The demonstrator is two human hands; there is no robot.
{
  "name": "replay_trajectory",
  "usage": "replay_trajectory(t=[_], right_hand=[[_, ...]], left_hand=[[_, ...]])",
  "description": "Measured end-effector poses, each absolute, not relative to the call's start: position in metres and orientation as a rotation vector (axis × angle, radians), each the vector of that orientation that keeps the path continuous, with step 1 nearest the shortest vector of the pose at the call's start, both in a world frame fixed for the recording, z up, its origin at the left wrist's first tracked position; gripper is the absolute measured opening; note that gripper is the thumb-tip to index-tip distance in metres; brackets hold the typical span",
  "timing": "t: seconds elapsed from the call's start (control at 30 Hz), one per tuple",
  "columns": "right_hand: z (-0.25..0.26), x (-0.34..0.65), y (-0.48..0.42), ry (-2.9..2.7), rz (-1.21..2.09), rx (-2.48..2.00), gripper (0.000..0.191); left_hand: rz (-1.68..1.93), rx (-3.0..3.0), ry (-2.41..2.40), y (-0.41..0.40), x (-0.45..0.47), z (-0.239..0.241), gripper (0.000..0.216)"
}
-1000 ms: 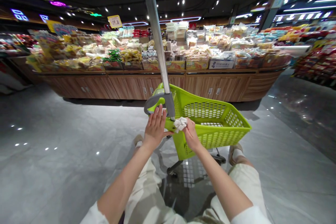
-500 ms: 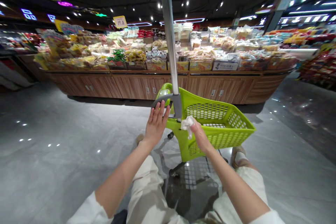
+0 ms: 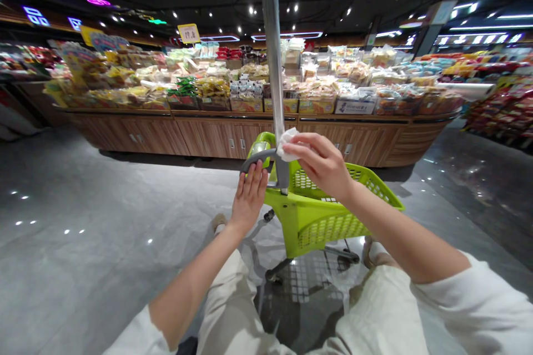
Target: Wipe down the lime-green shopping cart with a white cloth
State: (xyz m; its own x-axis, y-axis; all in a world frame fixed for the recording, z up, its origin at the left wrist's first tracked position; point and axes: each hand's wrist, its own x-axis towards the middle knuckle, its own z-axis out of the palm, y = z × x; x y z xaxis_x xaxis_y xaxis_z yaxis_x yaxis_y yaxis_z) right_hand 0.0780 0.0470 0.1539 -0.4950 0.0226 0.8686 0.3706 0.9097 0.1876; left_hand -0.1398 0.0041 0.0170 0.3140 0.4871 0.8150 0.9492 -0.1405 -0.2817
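Note:
A lime-green shopping basket cart [image 3: 333, 216] stands on the floor in front of me, with a tall grey metal pole [image 3: 272, 66] rising from its near end. My left hand [image 3: 249, 195] lies with fingers stretched out against the grey handle [image 3: 256, 158] at the pole's base. My right hand [image 3: 320, 163] pinches a crumpled white tissue [image 3: 286, 143] and presses it against the pole, just above the handle. My legs in pale trousers show below.
A long wooden display counter [image 3: 258, 136] piled with packaged snacks runs across the view behind the cart. More stocked shelves [image 3: 503, 105] stand at the right. A yellow price sign [image 3: 188, 33] hangs above. Grey glossy floor [image 3: 91, 222] spreads to the left and right.
My right hand has risen with the tissue from the basket's near rim up to the pole above the handle. My left hand has stayed by the handle.

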Motion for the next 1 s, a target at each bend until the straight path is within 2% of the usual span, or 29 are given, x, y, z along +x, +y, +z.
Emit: replay_trajectory(t=[0.1, 0.2, 0.37, 0.6, 0.8, 1.0], right_hand=[[0.164, 0.073, 0.054, -2.177, -0.808, -0.161, 0.041], [0.147, 0.077, 0.062, -2.351, -0.920, -0.056, 0.044], [0.106, 0.092, 0.071, -2.569, -0.904, 0.205, 0.041], [0.151, 0.090, 0.082, -2.471, -0.952, 0.010, 0.052], [0.125, 0.088, 0.079, -2.667, -0.844, 0.306, 0.047], [0.153, 0.094, 0.085, -2.562, -0.693, -0.019, 0.058]], left_hand=[[-0.698, -1.759, -1.291, 0.004, -0.140, 0.016, 0.072], [-0.661, -1.741, -1.297, 0.004, -0.140, 0.017, 0.071], [-0.649, -1.762, -1.325, 0.004, -0.141, 0.018, 0.072], [-0.686, -1.787, -1.312, 0.005, -0.142, 0.017, 0.074], [-0.678, -1.781, -1.318, 0.006, -0.141, 0.018, 0.074], [-0.679, -1.787, -1.324, 0.009, -0.142, 0.016, 0.074]])
